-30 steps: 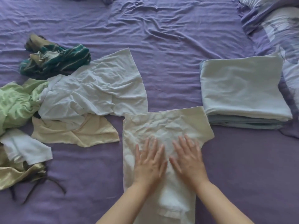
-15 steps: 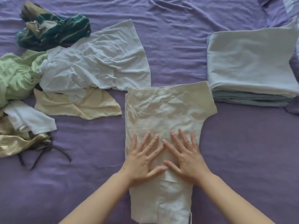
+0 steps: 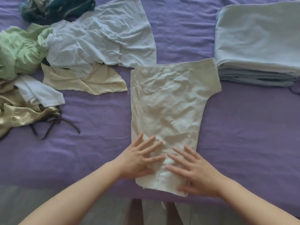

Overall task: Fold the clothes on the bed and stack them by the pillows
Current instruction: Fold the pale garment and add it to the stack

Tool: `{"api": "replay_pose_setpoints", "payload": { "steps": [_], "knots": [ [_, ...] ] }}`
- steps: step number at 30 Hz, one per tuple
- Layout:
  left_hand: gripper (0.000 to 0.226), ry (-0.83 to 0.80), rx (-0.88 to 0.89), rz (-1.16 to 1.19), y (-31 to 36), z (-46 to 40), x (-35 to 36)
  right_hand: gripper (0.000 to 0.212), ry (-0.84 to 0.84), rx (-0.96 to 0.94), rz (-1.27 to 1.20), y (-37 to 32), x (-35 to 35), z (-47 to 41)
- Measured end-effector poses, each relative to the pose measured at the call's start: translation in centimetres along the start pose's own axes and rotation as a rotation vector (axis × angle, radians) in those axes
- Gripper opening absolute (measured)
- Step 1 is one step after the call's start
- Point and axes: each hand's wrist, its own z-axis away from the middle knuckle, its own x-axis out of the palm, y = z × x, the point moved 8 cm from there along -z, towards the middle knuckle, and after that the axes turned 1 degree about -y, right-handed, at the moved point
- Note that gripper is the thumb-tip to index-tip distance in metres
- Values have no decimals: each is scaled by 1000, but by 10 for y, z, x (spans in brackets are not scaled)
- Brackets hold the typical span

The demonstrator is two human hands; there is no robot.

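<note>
A cream t-shirt (image 3: 170, 101) lies folded lengthwise on the purple bed sheet (image 3: 246, 135), one short sleeve pointing right. Both hands press flat on its near end with fingers spread: my left hand (image 3: 139, 161) on the left side, my right hand (image 3: 193, 172) on the right, near the hem. A stack of folded pale blue clothes (image 3: 258, 41) sits at the upper right. Unfolded clothes lie in a heap at the left: a pale blue shirt (image 3: 100, 41), a green garment (image 3: 19, 49), a cream piece (image 3: 84, 78).
Further in the heap are a dark green striped garment (image 3: 53, 8), a white piece (image 3: 39, 93) and a gold satin garment with dark straps (image 3: 19, 114). The bed's near edge (image 3: 97, 189) runs along the bottom, with grey floor (image 3: 26, 202) below it.
Both hands slid down the cream t-shirt toward its near hem, smoothing it. The camera view tilted down, so the bed edge and floor came into sight.
</note>
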Motion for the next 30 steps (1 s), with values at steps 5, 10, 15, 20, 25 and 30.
{"api": "replay_pose_setpoints", "payload": {
  "steps": [5,10,15,20,25,30],
  "knots": [
    [64,-185,-62,50,-3,0,9,69,-254,-117,135,-18,25,13],
    [48,-289,-234,414,-11,-3,1,26,-35,62,-196,-11,-19,-12],
    [78,-295,-689,1495,-42,-2,-39,36,146,689,-1080,61,-62,-22],
    [49,-71,-720,1559,-86,-4,-70,34,394,896,-1296,123,-100,-52],
    [25,323,-871,1250,-145,-40,-89,63,617,877,-1223,179,-148,-89],
    [17,434,-1022,1034,-192,-87,-95,85,486,916,-780,219,-149,-113]
  ]
}}
